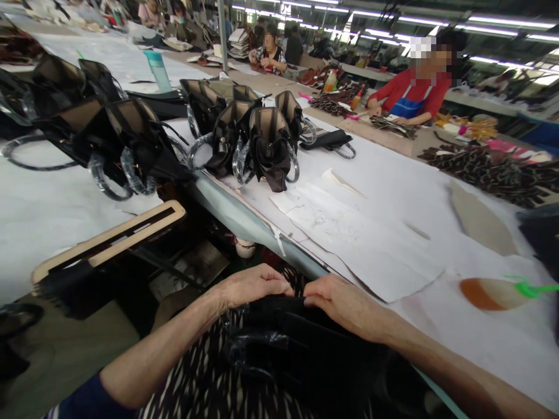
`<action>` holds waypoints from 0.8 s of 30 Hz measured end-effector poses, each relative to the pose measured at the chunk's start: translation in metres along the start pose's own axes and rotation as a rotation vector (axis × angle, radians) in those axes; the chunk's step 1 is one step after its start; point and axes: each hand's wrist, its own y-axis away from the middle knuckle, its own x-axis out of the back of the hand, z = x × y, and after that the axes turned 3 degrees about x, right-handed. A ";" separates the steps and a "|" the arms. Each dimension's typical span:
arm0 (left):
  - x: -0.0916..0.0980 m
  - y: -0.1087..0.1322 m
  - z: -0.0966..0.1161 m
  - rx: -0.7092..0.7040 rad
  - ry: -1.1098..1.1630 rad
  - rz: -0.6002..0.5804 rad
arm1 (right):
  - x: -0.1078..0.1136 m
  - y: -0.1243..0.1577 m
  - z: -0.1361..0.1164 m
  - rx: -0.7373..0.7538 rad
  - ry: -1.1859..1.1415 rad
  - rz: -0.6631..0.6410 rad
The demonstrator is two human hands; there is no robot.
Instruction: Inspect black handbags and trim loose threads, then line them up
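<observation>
A black bag (323,355) with a plastic-wrapped handle (257,340) lies across the lap, over patterned clothing. My left hand (257,286) is closed at the bag's top edge, its thumb and fingers pressed together. Just to its right, my right hand (338,299) pinches the same edge. A small gap separates the two hands. The inside of the bag is too dark to make out.
Black bags with wrapped handles (268,139) stand on the white-covered table (384,233). A wooden frame (126,230) juts out at left. A glue bottle (493,294) lies at right. Across the table sits a person in red (393,87) beside dark strips (489,174).
</observation>
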 end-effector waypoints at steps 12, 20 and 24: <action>0.001 0.001 -0.022 0.034 0.105 0.113 | -0.002 -0.001 0.011 -0.024 -0.094 -0.041; -0.009 0.003 -0.012 -0.038 -0.129 0.178 | -0.004 -0.003 0.016 -0.040 -0.133 -0.042; -0.016 0.001 -0.015 -0.106 -0.244 0.254 | -0.005 -0.003 0.015 -0.060 -0.130 -0.040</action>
